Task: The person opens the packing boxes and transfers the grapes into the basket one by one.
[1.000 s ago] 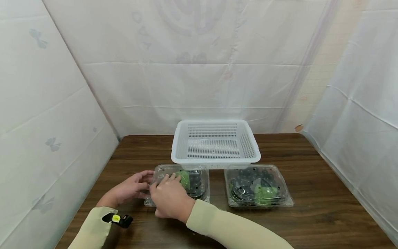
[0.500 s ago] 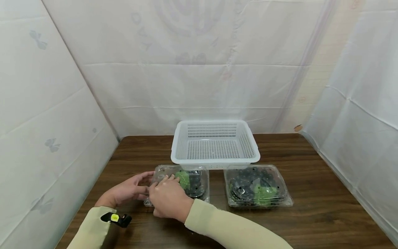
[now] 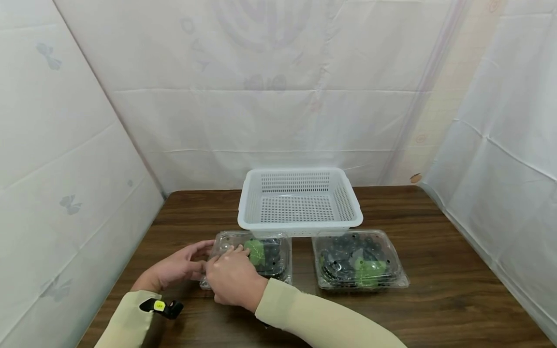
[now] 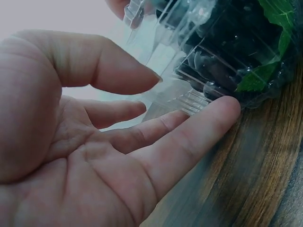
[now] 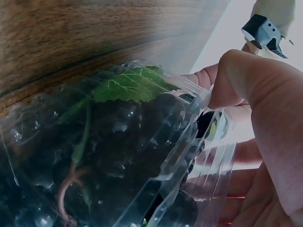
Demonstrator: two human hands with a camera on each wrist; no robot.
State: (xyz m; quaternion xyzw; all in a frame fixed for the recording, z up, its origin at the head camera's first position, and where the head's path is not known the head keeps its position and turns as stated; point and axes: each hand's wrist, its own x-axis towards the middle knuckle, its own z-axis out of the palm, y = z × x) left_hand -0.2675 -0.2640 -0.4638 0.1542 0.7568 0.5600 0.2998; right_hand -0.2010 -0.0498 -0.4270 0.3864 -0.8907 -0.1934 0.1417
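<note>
Under the right hand [image 3: 235,276], a clear plastic clamshell [image 3: 277,262] of dark grapes [image 5: 132,142] sits flat on the wood-grain table [image 3: 439,270], lid in place. That hand lies across the lid's left end, with fingertips over the top; in its wrist view the clear rim is pinched between the thumb [image 5: 229,78] and the fingers, which show through the plastic. The left hand [image 3: 180,266] is at the left side of the same box, its thumb and fingers spread around the corner with a gap between them; the fingertips reach the plastic edge, though how firmly they press, if at all, cannot be told. Just to the right of the right hand's fingertips, a green leaf [image 3: 256,252] shows through the lid, and a brownish stem [image 5: 63,196] runs among the fruit, farther from the grip. Beyond the gripped box is a white perforated plastic basket [image 3: 298,208], its near wall just behind the lid; whether they touch is unclear. Farther right of the grip, with a strip of table between, rests a second grape clamshell [image 3: 359,258], a green leaf visible at its near side. Behind the left hand, a small black wrist camera [image 3: 162,307] with a yellow label sticks out from a pale yellow sleeve [image 3: 130,321].
</note>
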